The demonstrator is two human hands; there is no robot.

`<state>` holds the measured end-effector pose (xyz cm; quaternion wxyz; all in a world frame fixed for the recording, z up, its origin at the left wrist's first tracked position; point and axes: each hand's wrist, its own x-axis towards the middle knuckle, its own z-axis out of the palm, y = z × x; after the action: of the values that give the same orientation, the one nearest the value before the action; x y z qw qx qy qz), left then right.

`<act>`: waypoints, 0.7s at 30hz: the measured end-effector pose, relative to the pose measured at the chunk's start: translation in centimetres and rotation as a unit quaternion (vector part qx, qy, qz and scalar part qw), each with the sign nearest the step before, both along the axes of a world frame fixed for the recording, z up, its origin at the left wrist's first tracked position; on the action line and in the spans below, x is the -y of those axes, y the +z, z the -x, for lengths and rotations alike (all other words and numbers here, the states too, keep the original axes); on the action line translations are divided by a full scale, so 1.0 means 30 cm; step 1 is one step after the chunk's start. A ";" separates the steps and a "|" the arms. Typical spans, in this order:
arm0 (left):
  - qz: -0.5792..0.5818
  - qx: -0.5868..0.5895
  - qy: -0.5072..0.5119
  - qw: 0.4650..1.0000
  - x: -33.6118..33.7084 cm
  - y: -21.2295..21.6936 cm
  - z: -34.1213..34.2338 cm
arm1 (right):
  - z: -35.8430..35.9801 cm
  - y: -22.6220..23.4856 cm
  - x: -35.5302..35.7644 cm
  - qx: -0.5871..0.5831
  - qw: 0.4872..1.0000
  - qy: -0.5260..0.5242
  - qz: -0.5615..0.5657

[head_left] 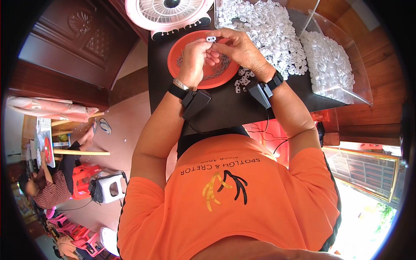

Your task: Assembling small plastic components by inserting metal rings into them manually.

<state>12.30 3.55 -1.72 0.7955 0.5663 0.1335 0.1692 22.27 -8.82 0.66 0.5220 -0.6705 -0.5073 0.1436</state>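
Observation:
Over a round orange-red plate, both hands meet at a small white plastic piece with two dark holes. My right hand pinches it from the right, with index finger above and thumb below. From the left, the curled fingers of my left hand close at its edge. Many thin greyish metal pieces lie in the plate, partly hidden under my hands; their exact kind is too small to make out. Several loose white pieces lie on the dark table beside the plate, under my right wrist.
A big heap of white plastic pieces spreads at the back right, next to a clear bin full of them. A pink fan stands behind the plate. On the left, another person sits near red and white stools.

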 end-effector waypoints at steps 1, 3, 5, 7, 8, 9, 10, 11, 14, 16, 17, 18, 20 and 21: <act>0.000 0.001 0.001 1.000 0.000 -0.001 -0.001 | -0.003 -0.003 0.000 0.001 1.000 0.001 0.000; 0.058 0.010 -0.004 0.998 0.000 -0.003 -0.004 | -0.009 -0.008 -0.003 0.017 1.000 0.003 0.005; 0.048 0.009 -0.002 0.999 0.000 -0.002 -0.006 | -0.007 -0.001 -0.002 0.023 1.000 0.001 0.010; 0.038 0.007 0.000 0.999 0.001 -0.003 -0.006 | -0.006 -0.006 -0.004 0.029 0.999 -0.001 0.016; 0.012 0.004 0.004 1.000 0.002 -0.005 -0.006 | -0.005 -0.015 -0.008 0.035 0.999 -0.004 -0.010; -0.015 0.000 0.007 1.000 0.001 -0.006 -0.006 | -0.003 -0.019 -0.011 0.042 0.998 -0.008 -0.035; -0.015 0.000 0.007 1.000 -0.001 -0.007 -0.005 | -0.003 -0.018 -0.007 0.042 0.998 -0.008 -0.035; -0.032 -0.009 -0.001 0.999 -0.006 -0.007 -0.001 | 0.009 -0.002 -0.003 0.042 0.999 -0.017 -0.006; -0.033 -0.003 0.004 0.999 0.004 -0.005 -0.002 | 0.033 0.003 -0.006 0.116 0.992 -0.043 0.004; -0.016 0.012 0.016 1.000 0.014 -0.001 -0.002 | 0.034 -0.003 -0.007 0.188 0.980 -0.061 -0.015; -0.024 0.011 0.008 1.000 0.016 0.000 0.000 | 0.029 -0.007 -0.008 0.200 0.978 -0.065 0.002; -0.032 0.009 -0.001 0.999 0.017 -0.001 0.000 | 0.027 -0.010 -0.008 0.213 0.975 -0.068 0.019; -0.026 0.001 -0.011 1.000 0.011 -0.004 0.000 | 0.029 -0.008 -0.008 0.186 0.980 -0.065 0.026; -0.020 -0.007 -0.021 1.000 0.008 -0.004 0.000 | 0.030 -0.006 -0.008 0.159 0.985 -0.062 0.032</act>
<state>12.29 3.29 -1.85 0.7866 0.5857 0.1238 0.1514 21.37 -8.57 0.49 0.4211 -0.7312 -0.5364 0.0192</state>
